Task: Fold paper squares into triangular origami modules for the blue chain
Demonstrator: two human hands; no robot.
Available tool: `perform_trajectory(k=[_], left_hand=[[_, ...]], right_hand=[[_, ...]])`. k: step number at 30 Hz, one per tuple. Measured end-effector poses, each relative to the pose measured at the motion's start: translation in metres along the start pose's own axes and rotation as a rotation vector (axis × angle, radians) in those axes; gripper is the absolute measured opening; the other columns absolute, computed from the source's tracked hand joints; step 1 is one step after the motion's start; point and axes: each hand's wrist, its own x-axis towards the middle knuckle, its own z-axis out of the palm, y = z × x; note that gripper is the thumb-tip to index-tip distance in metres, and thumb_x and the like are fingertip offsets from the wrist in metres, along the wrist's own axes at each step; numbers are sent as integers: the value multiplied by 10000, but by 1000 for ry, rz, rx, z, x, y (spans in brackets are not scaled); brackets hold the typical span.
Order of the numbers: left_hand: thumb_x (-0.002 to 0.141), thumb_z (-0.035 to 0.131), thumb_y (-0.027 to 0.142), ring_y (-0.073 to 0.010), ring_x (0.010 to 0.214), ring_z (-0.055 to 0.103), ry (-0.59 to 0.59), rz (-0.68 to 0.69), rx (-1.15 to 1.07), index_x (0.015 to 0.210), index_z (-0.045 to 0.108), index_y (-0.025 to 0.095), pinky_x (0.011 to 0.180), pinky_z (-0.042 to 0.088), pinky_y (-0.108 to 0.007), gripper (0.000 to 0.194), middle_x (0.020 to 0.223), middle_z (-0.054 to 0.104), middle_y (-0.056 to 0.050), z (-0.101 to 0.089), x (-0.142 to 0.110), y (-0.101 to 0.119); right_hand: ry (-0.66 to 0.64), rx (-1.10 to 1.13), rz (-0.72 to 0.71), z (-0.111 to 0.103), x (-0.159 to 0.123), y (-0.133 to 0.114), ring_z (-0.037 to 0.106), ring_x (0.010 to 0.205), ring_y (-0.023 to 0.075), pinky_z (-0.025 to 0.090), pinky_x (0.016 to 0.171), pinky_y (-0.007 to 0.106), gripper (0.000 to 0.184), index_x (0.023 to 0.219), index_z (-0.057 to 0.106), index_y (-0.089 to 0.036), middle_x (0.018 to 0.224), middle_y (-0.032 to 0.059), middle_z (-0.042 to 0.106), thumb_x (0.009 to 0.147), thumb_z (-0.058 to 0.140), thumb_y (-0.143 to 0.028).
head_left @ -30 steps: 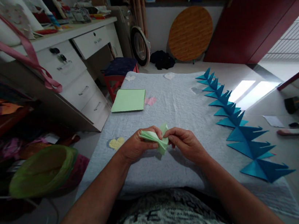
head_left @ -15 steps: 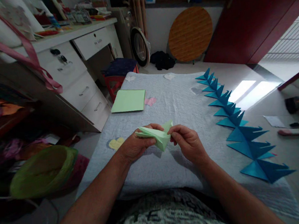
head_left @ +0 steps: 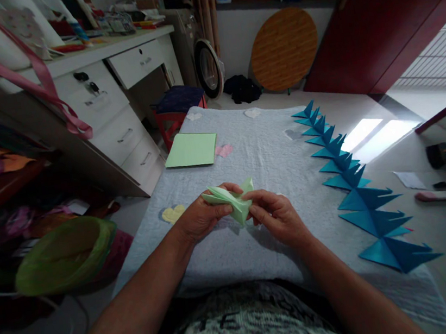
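Observation:
A partly folded light green paper piece (head_left: 232, 201) is held between both hands just above the grey quilted mat (head_left: 262, 156). My left hand (head_left: 202, 216) grips its left side, fingers curled round the folds. From the right, my right hand (head_left: 276, 214) pinches its lower flap between thumb and fingers. Further up the mat on the left lies a stack of flat green paper squares (head_left: 191, 149). A row of several folded blue paper pieces (head_left: 353, 193) runs along the mat's right edge.
White desk with drawers (head_left: 117, 109) stands at the left, a red stool (head_left: 177, 113) beyond it. A green bag (head_left: 62, 254) and clutter fill the lower left. A round wooden board (head_left: 283, 49) leans on the far wall. Bare floor lies right of the mat.
The green piece has been turned and its flaps reworked. My right hand dropped slightly lower on its right side. My left hand stayed in place.

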Motion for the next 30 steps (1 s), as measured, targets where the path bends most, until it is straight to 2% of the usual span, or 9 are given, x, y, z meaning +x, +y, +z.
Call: perform_trajectory(k=[9, 19, 30], left_hand=[[659, 893, 287, -176, 799, 690, 17, -3, 3, 1003, 720, 131, 763, 519, -264, 415, 869, 731, -45, 1, -1, 1], [664, 884, 292, -173, 741, 669, 54, 11, 78, 900, 744, 124, 723, 519, -280, 321, 806, 713, -45, -1, -2, -1], [720, 842, 329, -182, 771, 661, -17, -8, 142, 899, 732, 122, 748, 494, -297, 295, 849, 695, -56, -5, -2, -2]], right_hand=[[-7, 79, 55, 2, 2, -3, 588, 565, 105, 473, 535, 222, 102, 978, 644, -220, 683, -20, 664, 918, 616, -297], [-37, 168, 98, 1, 1, 0, 580, 556, 103, 461, 515, 218, 216, 958, 638, -221, 694, -13, 670, 910, 661, -431], [-94, 177, 149, -1, 2, -2, 533, 486, 81, 440, 460, 197, 275, 846, 638, -195, 642, -19, 625, 899, 660, -465]])
